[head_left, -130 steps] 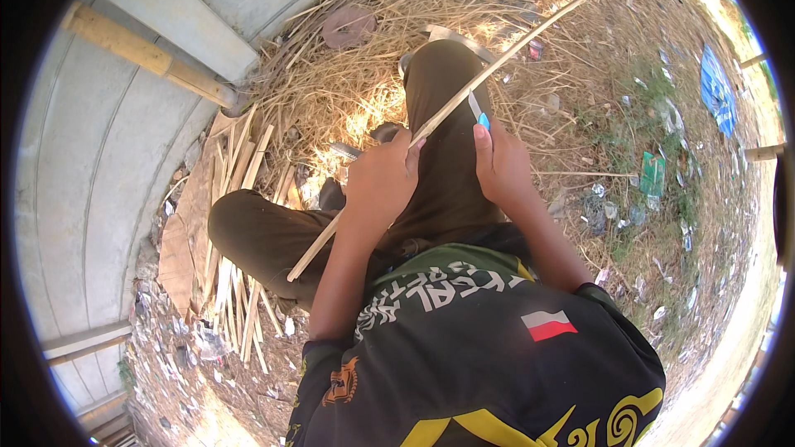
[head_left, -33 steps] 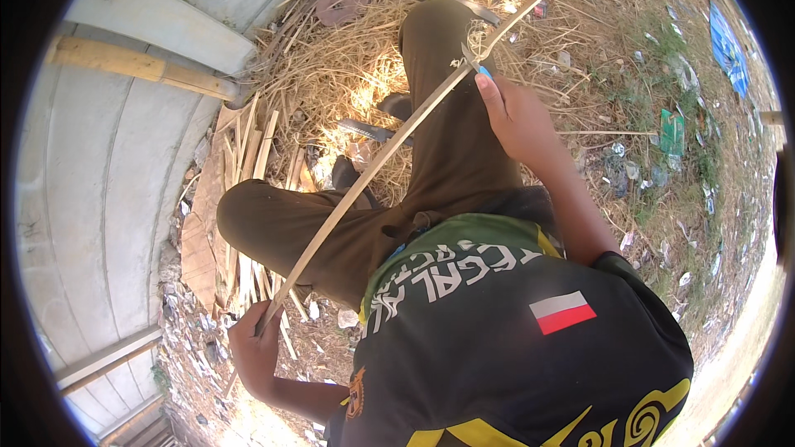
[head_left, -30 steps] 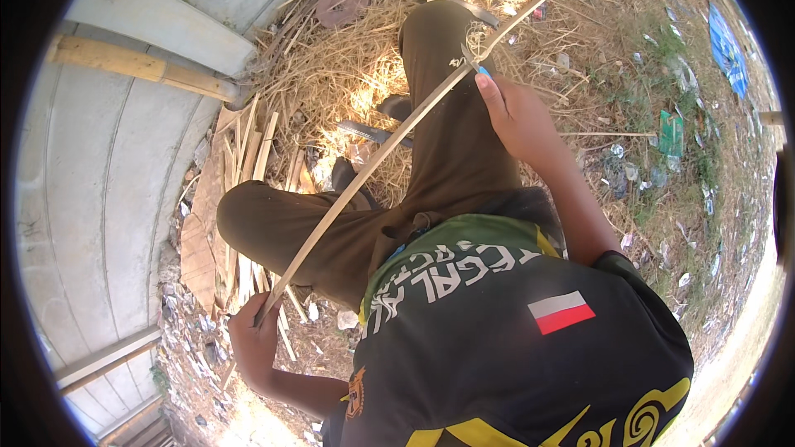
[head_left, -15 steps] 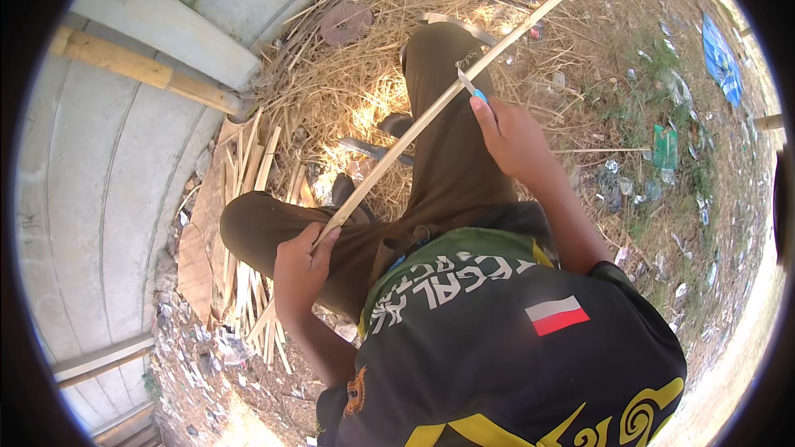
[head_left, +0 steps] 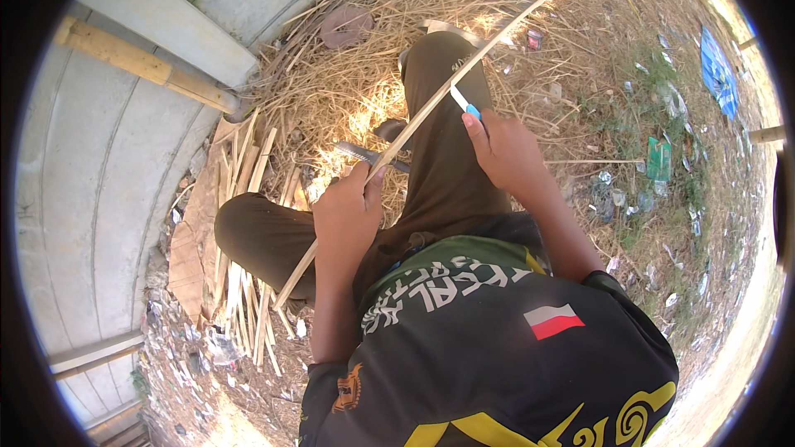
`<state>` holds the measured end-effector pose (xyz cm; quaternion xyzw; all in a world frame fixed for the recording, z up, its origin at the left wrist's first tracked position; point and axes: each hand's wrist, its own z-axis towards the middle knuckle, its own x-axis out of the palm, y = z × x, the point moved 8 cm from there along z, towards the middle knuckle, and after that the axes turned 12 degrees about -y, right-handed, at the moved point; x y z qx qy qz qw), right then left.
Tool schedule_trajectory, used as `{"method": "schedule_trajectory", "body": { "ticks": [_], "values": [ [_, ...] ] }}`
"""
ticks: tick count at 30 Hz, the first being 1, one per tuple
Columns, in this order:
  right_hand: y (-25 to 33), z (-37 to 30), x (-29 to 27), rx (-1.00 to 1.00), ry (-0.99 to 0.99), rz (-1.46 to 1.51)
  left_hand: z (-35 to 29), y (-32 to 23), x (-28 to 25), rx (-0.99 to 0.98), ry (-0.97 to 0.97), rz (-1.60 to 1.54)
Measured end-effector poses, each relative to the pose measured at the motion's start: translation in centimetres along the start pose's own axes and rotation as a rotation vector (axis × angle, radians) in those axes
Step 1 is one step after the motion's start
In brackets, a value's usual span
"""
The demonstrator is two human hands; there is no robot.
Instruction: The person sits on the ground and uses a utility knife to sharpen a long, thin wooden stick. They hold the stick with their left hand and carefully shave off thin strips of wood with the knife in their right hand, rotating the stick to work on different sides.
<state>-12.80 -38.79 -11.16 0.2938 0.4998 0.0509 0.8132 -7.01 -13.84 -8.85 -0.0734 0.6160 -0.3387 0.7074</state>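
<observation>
A long, thin pale bamboo strip (head_left: 429,109) slants across my lap, from the lower left up to the far right. My left hand (head_left: 348,209) grips it near my folded leg, with its lower end sticking out behind the wrist. My right hand (head_left: 505,149) is closed round the blue handle of a small knife (head_left: 460,100). The knife's pale blade meets the strip's edge above my right knee. Part of the handle is hidden inside the fist.
Split bamboo strips (head_left: 247,302) lie on a cardboard sheet (head_left: 189,261) at left, beside a grey wall (head_left: 99,141). Shavings (head_left: 331,91) cover the ground ahead. A dark-bladed tool (head_left: 368,155) lies between my legs. Litter and a blue plastic sheet (head_left: 719,73) are at right.
My left hand has moved up and right along my lap, and more of the strip now trails behind it. The knife hand has dropped slightly, its blade still at the strip.
</observation>
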Motion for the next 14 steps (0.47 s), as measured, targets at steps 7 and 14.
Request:
{"method": "schedule_trajectory", "body": {
  "ticks": [7,14],
  "values": [
    [0.2,-0.1,0.1,-0.098,-0.029,-0.053,1.9,-1.4,3.3,-0.03,0.144,-0.152],
    [0.6,-0.2,0.5,-0.147,-0.012,-0.083,2.2,0.2,4.5,-0.081,0.212,-0.257]
  ]
}}
